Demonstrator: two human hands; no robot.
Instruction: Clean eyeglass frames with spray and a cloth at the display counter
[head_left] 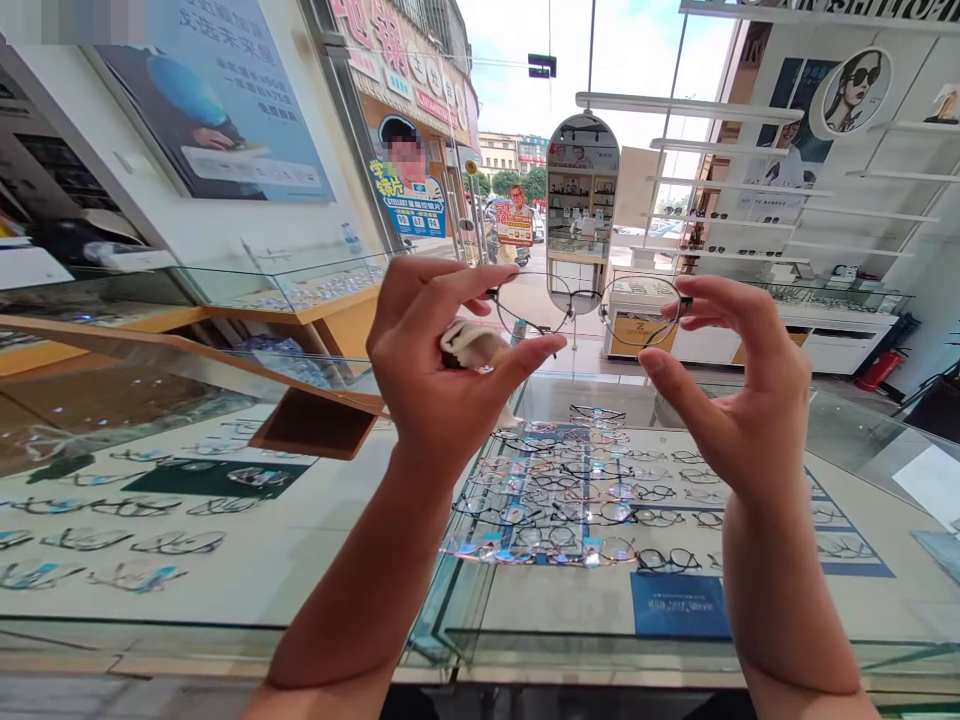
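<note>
A pair of thin dark-rimmed round eyeglasses [585,294] is raised level in front of me, above the glass counter. My left hand [442,370] grips its left end between the fingers and thumb. A crumpled whitish cloth [474,343] is tucked in the left palm, partly hidden by the fingers. At the other end, my right hand [750,380] has its fingertips on the right hinge, with the thumb by the lower rim. The temples are mostly hidden.
Below the hands, a glass display case holds rows of eyeglasses [555,485] and a blue card [681,604]. More frames lie in the left case, near a brown box corner [315,422]. A tall mirror [583,210] stands beyond, with a fire extinguisher [879,370] at right.
</note>
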